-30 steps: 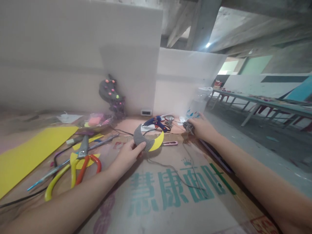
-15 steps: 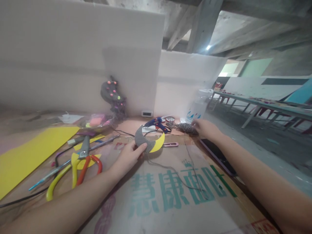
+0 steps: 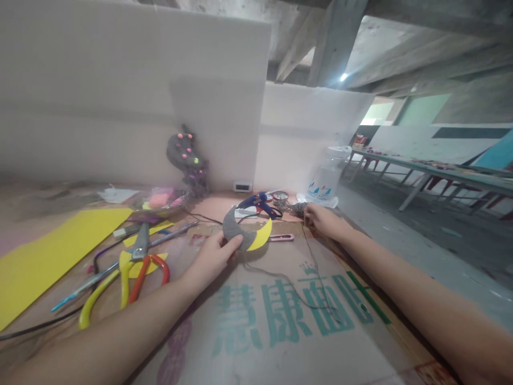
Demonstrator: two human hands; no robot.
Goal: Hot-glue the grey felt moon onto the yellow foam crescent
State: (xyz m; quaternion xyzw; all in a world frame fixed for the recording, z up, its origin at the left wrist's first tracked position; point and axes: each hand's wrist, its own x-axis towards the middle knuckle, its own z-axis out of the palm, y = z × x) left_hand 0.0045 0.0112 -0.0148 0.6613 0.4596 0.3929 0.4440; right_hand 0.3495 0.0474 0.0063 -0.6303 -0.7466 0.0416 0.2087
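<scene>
My left hand pinches a crescent shape, grey-wrapped along most of its length and yellow at its right tip, and holds it just above the cardboard sheet. A grey yarn strand trails from the crescent across the cardboard. My right hand is closed on that strand near the table's back right. A ball of grey yarn lies just behind its fingers.
A blue glue gun lies behind the crescent, with a pink cutter beside it. Large scissors, yellow foam sheet and rods crowd the left. A plastic jar stands back right. White panels wall the rear.
My right hand set the yarn ball down near the glue gun, then drew back left and toward me, now pinching the strand. My left hand and the crescent have hardly moved.
</scene>
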